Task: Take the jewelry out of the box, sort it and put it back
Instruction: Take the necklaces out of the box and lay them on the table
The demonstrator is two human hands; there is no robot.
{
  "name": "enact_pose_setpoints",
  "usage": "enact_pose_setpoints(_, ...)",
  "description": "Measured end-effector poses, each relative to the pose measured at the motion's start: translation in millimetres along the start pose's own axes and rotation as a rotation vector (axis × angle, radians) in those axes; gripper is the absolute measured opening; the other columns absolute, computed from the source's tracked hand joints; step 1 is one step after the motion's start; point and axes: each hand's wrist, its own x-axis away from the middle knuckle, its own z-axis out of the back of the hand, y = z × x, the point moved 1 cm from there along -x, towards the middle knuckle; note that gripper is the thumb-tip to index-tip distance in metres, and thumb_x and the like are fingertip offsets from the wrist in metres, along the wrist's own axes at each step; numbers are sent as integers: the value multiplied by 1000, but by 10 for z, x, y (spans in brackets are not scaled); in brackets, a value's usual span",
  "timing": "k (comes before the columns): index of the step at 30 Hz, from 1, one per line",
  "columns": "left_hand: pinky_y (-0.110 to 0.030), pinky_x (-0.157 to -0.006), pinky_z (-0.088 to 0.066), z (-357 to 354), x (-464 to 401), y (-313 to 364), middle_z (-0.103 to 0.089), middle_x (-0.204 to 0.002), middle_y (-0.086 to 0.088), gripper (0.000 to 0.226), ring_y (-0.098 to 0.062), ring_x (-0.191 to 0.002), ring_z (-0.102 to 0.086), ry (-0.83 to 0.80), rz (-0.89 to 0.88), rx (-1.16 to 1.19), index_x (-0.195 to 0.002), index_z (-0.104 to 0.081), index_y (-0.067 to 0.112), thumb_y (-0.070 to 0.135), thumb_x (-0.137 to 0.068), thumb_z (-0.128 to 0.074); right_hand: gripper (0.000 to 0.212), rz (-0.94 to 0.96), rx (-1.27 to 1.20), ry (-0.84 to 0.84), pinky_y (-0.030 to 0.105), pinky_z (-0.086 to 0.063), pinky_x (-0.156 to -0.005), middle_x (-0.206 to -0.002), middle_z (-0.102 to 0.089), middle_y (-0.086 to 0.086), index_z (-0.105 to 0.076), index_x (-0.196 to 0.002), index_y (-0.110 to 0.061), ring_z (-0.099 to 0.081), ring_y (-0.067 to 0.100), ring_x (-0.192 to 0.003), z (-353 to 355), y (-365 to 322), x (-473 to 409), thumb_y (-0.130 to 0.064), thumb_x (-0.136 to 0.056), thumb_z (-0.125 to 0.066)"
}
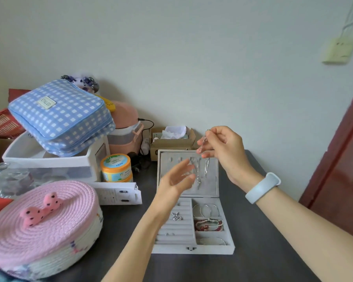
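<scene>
Holding a thin pinkish chain necklace [203, 141] pinched between thumb and fingers of the right hand [222, 147], raised above the upright lid of the open grey velvet jewelry box [210, 250]. Left hand [177, 178] flat, fingers straight and relaxed, blurred, gripping nothing, hovering in front of the lid panel. Cannot tell whether it touches the silver chains [199, 171] hanging there.

Box near the middle of the dark bench [263, 261], lid toward the far edge. Inside: silver hoop bangles [206, 209] in the top right compartment, red beaded bracelets [209, 224] just below, small silver pieces [176, 216] on the ring rolls at left.

Risks:
- Dangling end swinging into the hanging chains: likely tangle, since the free end hangs just above the lid top.
- Pinch is light and high up; a slip likely drops the chain into the box or behind the lid toward the brown cardboard box [171, 143].
- Left hand brushing the lid panel could knock the hung chains off or tip the lid back.
- Crowded left edge: pink woven lidded basket [43, 216] and orange round tin [116, 166] leave little sorting room; safer laying pieces out on the bare near right side.
</scene>
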Motion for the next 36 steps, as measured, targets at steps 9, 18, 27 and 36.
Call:
enact_pose_setpoints(9,-14,-56,-50,-650,770,-372,-69,-72,-2,13,-6,-55,-59,-157,325,210,-87,-65,5,-4,-86,-56,14,-310,-93,134,17,-47,-47,-70,-58,9,-51,-78,-8,-60,14,-50,917,343,1065,-9,-93,-48)
enact_pose_setpoints(18,-9,-59,-47,-926,797,-403,-65,-74,2,21,2,-55,-58,-110,175,-551,-85,-66,11,-8,-81,-57,13,-478,354,112,16,-40,-51,-67,-57,4,-60,-91,-6,-50,2,-48,1654,918,1920,-1,-89,-48)
enact_pose_setpoints(27,-4,-55,-39,-1355,442,11,-62,-71,9,22,2,-61,-57,-302,-38,-775,-87,-66,17,-2,-77,-64,46,-428,282,-222,18,-31,-98,-128,-50,-16,-43,-130,-27,-44,2,-119,1538,936,1874,-6,-90,-49)
enact_pose_setpoints(36,-10,-67,-46,-1447,139,-30,-64,-82,7,24,-2,-67,-63,-81,-60,-586,-91,-66,17,-3,-79,-63,28,-371,-14,-85,31,-51,-79,-56,-47,-3,-65,-95,-13,-53,10,-60,1597,983,1848,-5,-96,-38)
